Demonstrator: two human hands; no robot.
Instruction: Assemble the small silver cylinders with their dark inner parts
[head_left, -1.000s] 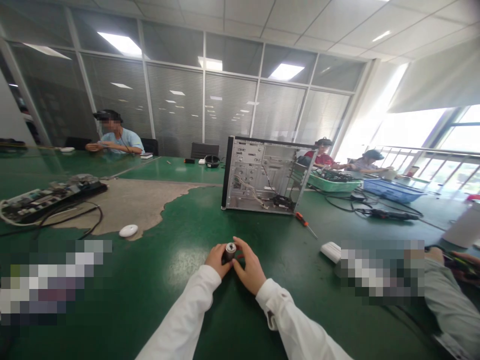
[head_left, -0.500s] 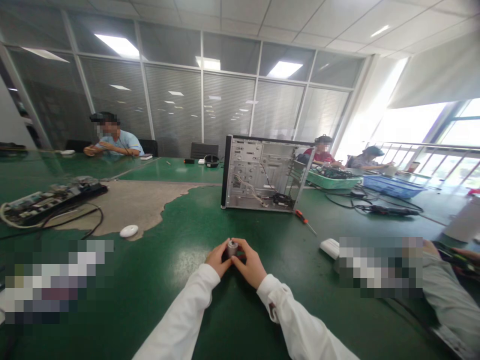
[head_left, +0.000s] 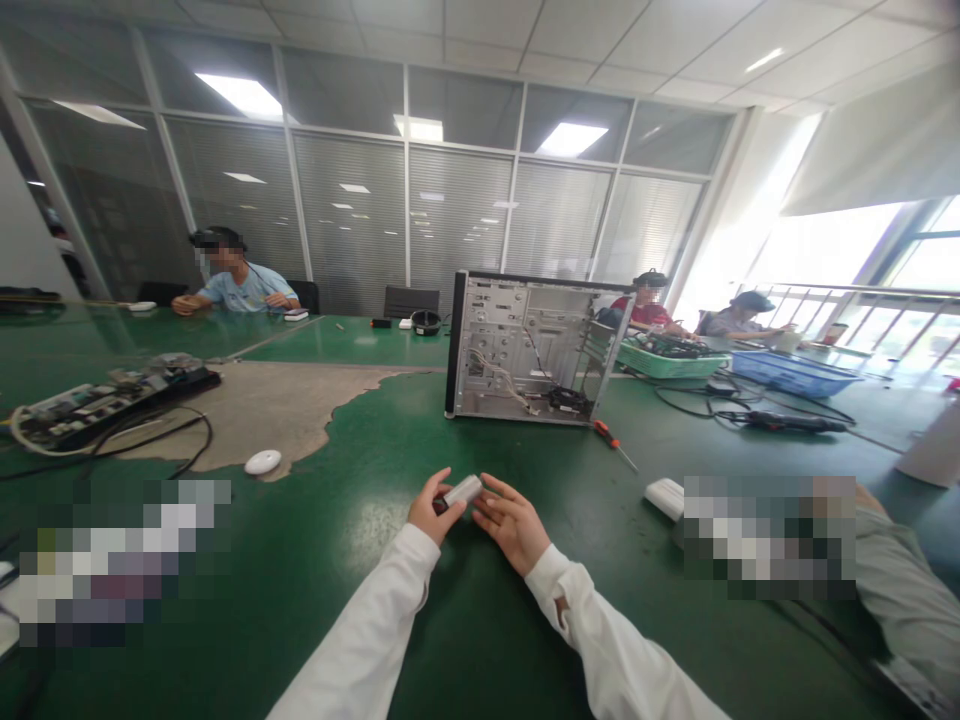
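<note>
Head view: before the computer case (head_left: pixel 501 345), left hand (head_left: pixel 430 512) pinches a cylinder (head_left: pixel 463 491); right hand (head_left: pixel 519 532), fingers spread, is beside it; screwdriver (head_left: pixel 607 434), green basket (head_left: pixel 671 368) right of the case.

Computer case (head_left: pixel 551 345) on green table (head_left: pixel 375 450)

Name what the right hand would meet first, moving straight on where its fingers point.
The right hand would probably meet the silvery cylinder held in the left hand; depth is unclear, so they may be touching.
</note>
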